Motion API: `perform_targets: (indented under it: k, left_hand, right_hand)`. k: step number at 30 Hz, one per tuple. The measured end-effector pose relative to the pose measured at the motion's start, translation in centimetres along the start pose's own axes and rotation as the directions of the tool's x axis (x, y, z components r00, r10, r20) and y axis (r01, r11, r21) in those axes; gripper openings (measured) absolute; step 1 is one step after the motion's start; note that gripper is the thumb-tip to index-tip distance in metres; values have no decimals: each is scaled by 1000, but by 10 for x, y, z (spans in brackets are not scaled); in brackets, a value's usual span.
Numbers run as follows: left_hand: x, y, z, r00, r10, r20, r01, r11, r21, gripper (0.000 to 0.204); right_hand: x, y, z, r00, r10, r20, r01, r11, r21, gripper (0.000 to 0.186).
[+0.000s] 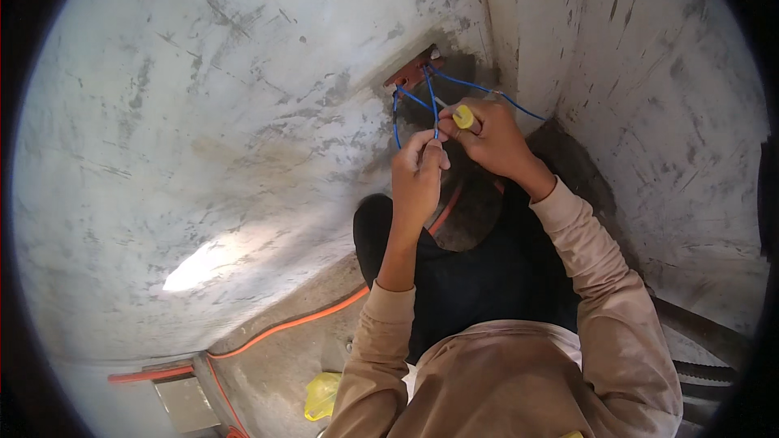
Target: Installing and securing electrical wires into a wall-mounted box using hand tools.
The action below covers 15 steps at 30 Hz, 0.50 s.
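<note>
Several blue wires (433,97) come out of a reddish box (410,70) set into the wall. My left hand (418,169) is closed, pinching one blue wire near its end between thumb and fingers. Close beside it, my right hand (493,142) is wrapped round a yellow-handled tool (463,118), which looks like a screwdriver; its tip is hard to make out. The right fingertips are near the same wire, but I cannot tell whether they touch it. Another blue wire (487,90) stretches right past my right hand, and a short one hangs at the left.
The scuffed pale wall (203,113) meets another wall (665,130) in a corner at the right. Orange conduit (292,323) runs along the concrete floor beside my left arm. A yellow piece (322,396) and a grey box (187,404) lie at lower left. Dark pipes (702,332) stand at lower right.
</note>
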<state>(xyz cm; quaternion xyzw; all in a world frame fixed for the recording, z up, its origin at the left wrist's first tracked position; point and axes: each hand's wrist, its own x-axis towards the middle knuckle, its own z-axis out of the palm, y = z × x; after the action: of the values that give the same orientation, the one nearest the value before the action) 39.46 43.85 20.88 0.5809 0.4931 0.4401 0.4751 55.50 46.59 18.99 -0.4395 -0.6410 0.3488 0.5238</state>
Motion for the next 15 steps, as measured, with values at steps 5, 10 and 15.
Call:
perform_targets:
  k: [5, 10, 15]
  left_hand:
    - [1, -12, -5, 999, 33, -2, -32, 998, 51, 22]
    - [1, -6, -2, 999, -45, 17, 47, 988, -150, 19]
    - [6, -1, -10, 962, -246, -118, 162, 863, -479, 16]
  right_hand:
    - [8, -3, 2, 913, -407, 10, 385, 855, -347, 15]
    - [8, 8, 11, 990, 35, 139, -85, 925, 371, 7]
    - [-9, 2, 24, 970, -117, 215, -188, 209, 960, 17]
